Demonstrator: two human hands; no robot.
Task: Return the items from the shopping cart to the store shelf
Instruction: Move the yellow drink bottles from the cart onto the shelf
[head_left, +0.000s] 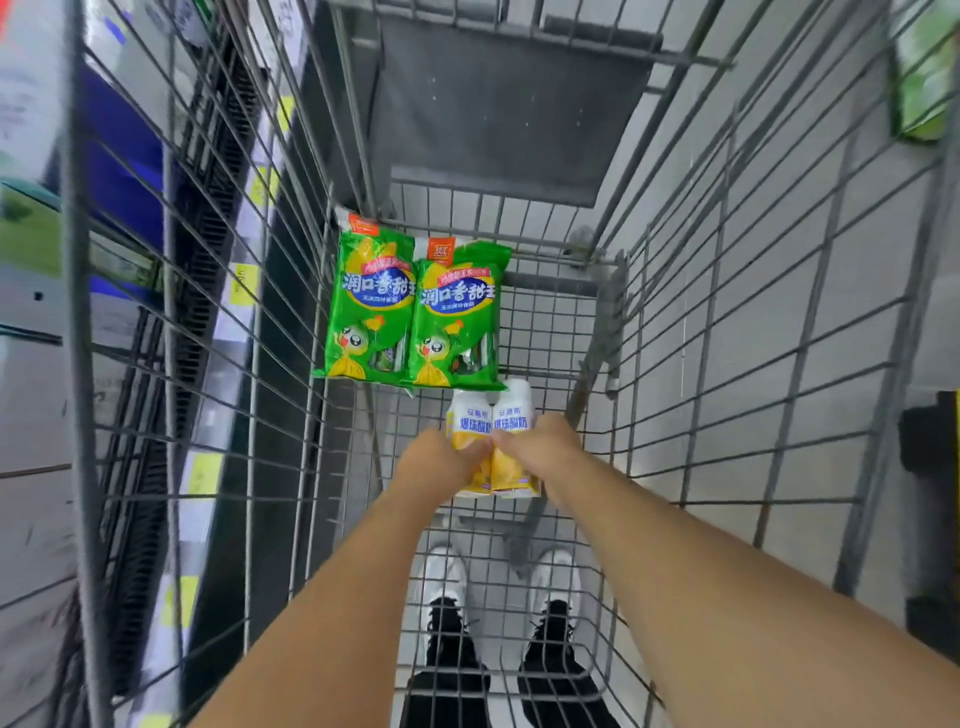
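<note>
Both hands reach down into the shopping cart (727, 322): the left hand (441, 460) and the right hand (540, 449) each grip one of the two yogurt bottles (491, 415) standing side by side on its floor. Just beyond the bottles, two green snack bags (410, 312) lie flat, and the store shelf (130, 260) runs along the left.

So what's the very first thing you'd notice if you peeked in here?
Probably the two bright green snack packets lying side by side on the floor of the wire shopping cart. Just nearer than them, the left hand and right hand both grip two yellow-and-white yogurt drink bottles. Store shelves run along the left.
</note>
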